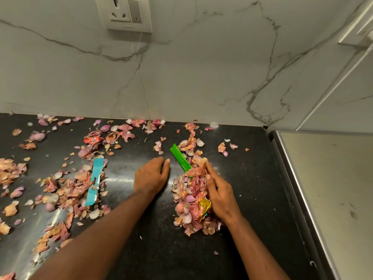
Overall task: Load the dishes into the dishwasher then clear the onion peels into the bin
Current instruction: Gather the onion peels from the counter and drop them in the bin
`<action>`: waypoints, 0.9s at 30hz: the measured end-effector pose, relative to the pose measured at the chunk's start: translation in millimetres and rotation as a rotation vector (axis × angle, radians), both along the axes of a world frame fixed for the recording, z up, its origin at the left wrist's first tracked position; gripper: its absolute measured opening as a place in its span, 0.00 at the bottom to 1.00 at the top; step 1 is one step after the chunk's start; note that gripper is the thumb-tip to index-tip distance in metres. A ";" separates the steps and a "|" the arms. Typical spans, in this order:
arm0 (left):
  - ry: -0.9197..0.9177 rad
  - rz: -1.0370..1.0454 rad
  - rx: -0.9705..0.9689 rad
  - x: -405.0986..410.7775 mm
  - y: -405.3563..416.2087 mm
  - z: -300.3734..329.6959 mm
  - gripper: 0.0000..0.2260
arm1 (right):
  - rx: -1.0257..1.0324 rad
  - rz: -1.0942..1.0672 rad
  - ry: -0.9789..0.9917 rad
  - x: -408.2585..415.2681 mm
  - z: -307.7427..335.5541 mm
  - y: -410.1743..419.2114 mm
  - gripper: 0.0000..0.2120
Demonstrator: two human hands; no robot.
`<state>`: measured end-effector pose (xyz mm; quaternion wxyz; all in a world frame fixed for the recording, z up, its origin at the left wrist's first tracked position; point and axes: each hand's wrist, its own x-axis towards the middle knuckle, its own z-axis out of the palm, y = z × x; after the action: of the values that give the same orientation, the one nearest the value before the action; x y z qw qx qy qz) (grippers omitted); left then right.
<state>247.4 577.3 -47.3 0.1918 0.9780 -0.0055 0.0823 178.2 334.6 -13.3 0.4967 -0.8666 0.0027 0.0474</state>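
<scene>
**Head view: onion peels gathered on the bench**

Head view is directed down at a black bench [153, 249] backed by a marble wall [201, 77] with a power socket [124, 14].

1. Left hand [151, 176] is laid palm-down on the bare bench, its fingers [164, 164] nearly straight and close together; nothing is held.
2. Right hand [219, 197] is set on edge against the right side of a heap of onion peels [189, 197]. Its fingers are loosely bent against the heap; whether any peel is gripped cannot be told.
3. A green wrapper [179, 156] protrudes from the far end of the heap, and a yellow wrapper [203, 209] lies against the right palm.
4. Loose peels [66, 188] are scattered across the left half of the bench and along the wall. Among them lie a blue strip [94, 180] and a red wrapper [91, 140].
5. A steel surface [327, 188] adjoins the bench on the right.
</scene>
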 end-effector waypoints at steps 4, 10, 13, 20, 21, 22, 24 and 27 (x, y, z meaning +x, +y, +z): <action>-0.002 0.007 0.022 2.8 -2.5 -0.5 0.18 | -0.018 -0.090 -0.197 23.7 -4.9 -15.3 0.18; 0.047 0.008 0.012 3.1 -5.8 1.6 0.19 | -0.295 -0.254 -0.008 125.7 -6.8 -82.3 0.30; 0.055 0.009 0.016 2.4 -4.4 2.5 0.19 | -0.441 -0.129 0.043 139.6 -20.5 -89.1 0.31; 0.037 0.000 0.032 1.6 -4.3 1.8 0.18 | 0.087 -0.032 -0.124 59.1 -14.3 -42.9 0.16; 0.037 0.001 0.036 1.0 -3.9 1.5 0.18 | 0.118 -0.026 -0.177 47.6 -16.2 -40.2 0.14; 0.037 0.003 0.038 0.7 -3.5 1.4 0.18 | 0.129 -0.038 -0.245 39.7 -18.8 -39.2 0.12; 0.043 0.003 0.037 -0.2 -3.8 1.6 0.17 | 0.093 -0.129 -0.372 35.6 -22.0 -40.9 0.11; 0.054 -0.006 0.038 -1.7 -4.5 1.7 0.18 | -0.035 -0.329 -0.384 49.7 -26.4 -47.0 0.14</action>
<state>245.7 572.8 -45.6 0.1736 0.9833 -0.0047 0.0550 227.9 287.6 -39.7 0.4741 -0.8561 0.0502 -0.1998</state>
